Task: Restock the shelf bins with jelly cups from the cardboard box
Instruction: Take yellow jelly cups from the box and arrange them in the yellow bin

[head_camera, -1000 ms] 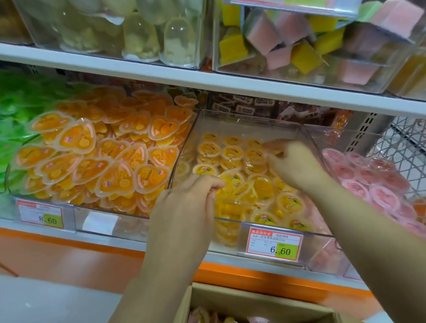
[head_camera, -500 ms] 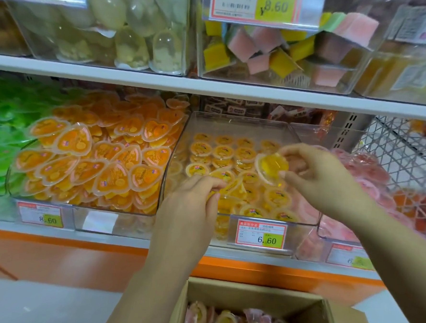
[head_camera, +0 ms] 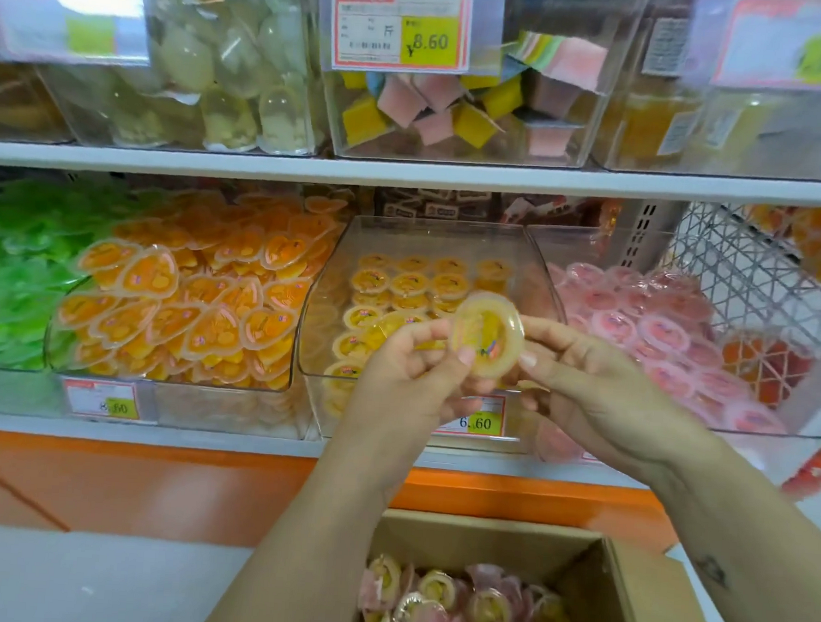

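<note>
Both hands on one yellow jelly cup [head_camera: 486, 334], ctr of frame, held up w/ its film lid facing me. My left hand [head_camera: 410, 363] pinches the lower-left rim, thumb on the front. My right hand [head_camera: 586, 389] pinches the right rim, fingers curled behind. The cup is in the air in front of the clear bin [head_camera: 440, 226] of yellow cups at mid-frame, not in it yet. Something yellow shows behind my left fingers; can't tell if it's a 2nd cup in my grip or one lying in the bin.

The cardboard box [head_camera: 631, 593] sits at the bottom of the frame under my wrists, yellow + pink cups mixed inside.

What could go wrong, as I judge it:
- I only have the thin rim. If one hand lets go early, the slick cup prob slips and drops onto the bin's front lip or past the shelf edge.
- Squeezing harder to make up for that could stress the lid seal.
- The pink-cup bin [head_camera: 638, 324] is just right and the orange heart bin [head_camera: 183, 297] just left, so a hasty toss lands in the wrong one.
- A drop from this height could knock the neat rows at the bin's back out of line.
</note>
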Tool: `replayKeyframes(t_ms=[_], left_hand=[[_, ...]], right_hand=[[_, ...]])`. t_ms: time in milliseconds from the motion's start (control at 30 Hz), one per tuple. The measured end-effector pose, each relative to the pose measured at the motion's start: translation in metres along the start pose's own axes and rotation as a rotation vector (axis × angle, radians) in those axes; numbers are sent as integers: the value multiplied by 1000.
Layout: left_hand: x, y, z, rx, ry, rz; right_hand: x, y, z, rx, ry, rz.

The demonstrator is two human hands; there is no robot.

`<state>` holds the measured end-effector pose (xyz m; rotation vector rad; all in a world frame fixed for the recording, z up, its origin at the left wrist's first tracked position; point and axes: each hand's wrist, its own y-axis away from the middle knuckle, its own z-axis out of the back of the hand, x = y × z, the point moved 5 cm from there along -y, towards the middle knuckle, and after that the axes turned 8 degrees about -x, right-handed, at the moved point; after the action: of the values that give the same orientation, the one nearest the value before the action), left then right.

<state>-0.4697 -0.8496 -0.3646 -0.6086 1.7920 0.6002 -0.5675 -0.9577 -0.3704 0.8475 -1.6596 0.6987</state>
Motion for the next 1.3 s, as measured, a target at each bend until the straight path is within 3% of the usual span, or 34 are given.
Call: replayKeyframes(t_ms=[267,367,433,567,733,867,933,1000,1067,1300], left_hand=[[14,28,-18,4,172,169],[20,35,-25,13,199,197],[21,37,-28,18,57,131],[8,34,-22,-35,-387,-219],[-11,30,-11,-84,-502,-384],[-31,5,-13,-113,-569,-436],[-35,-24,-16,-158,-619,-415],[-30,-59,-21,-190,-659,-345],[-20,-94,-26,-204,-688,-247],[11,-180,-47,-263,-808,21]], right_hand=[[29,18,-4,59,67,48],[31,24,-5,18,203,63],[33,24,-2,-41,314,95],[38,22,2,-39,582,90],[43,14,-4,64,740,138],[52,-5,9,-80,586,222],[50,-15,34,-279,642,310],[42,-21,57,-389,882,323],[30,-24,70,-358,947,255],[23,-28,80,-340,806,238]])
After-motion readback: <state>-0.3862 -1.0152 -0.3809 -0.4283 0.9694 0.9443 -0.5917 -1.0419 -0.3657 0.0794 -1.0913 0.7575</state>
